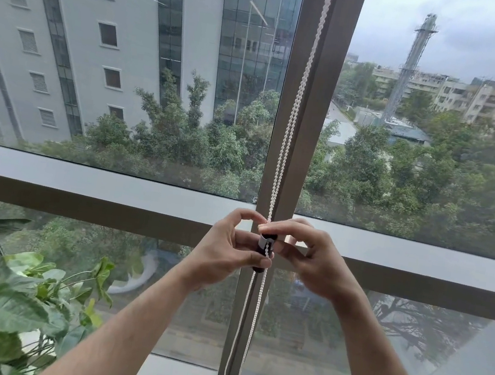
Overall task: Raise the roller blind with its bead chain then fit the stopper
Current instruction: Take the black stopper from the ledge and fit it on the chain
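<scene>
Both hands are in tight here: the left hand [225,247] pinches the small stopper [264,243], while the right hand [309,256] nips the bead chain [288,136] just above it. They meet in front of the window post [308,116], at the crossbar. The chain looks light, limp and beady, likely slippery, so grip it close to the stopper. Its two strands run straight up and down, and the stopper stands upright along them.

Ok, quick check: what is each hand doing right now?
Left hand: fingers curled round the small dark stopper on the white bead chain, holding it.
Right hand: pinching the same stopper at its top.
</scene>
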`<state>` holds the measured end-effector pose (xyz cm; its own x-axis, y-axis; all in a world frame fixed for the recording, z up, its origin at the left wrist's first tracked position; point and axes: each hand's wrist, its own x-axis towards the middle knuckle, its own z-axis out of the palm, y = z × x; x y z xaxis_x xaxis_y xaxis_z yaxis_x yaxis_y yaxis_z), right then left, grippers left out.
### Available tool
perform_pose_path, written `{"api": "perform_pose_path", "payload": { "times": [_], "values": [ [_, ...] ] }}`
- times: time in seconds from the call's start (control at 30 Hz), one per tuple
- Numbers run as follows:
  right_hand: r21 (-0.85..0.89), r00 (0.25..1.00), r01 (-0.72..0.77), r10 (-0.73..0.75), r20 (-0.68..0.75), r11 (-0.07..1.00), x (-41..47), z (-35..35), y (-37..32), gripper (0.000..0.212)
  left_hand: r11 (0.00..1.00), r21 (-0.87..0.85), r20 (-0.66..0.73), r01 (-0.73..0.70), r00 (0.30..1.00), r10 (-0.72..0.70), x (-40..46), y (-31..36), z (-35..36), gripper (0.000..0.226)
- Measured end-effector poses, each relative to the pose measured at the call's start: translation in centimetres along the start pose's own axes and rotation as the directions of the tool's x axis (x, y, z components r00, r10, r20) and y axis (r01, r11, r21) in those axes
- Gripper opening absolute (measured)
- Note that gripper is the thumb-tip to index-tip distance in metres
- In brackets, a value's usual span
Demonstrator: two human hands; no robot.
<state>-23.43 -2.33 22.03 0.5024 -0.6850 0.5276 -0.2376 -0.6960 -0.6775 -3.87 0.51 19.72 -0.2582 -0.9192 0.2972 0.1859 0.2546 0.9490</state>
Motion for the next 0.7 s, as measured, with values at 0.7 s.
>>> {"api": "perform_pose_path", "payload": {
  "times": [0.7],
  "values": [
    [-0.222,0.989,0.038,-0.004,0.150,0.974,0.5,-0.2,-1.1,0.029,0.997,0.080,-0.043,-0.002,0.999,0.005,-0.2,-0.7,-0.2,0.040]
  ]
}}
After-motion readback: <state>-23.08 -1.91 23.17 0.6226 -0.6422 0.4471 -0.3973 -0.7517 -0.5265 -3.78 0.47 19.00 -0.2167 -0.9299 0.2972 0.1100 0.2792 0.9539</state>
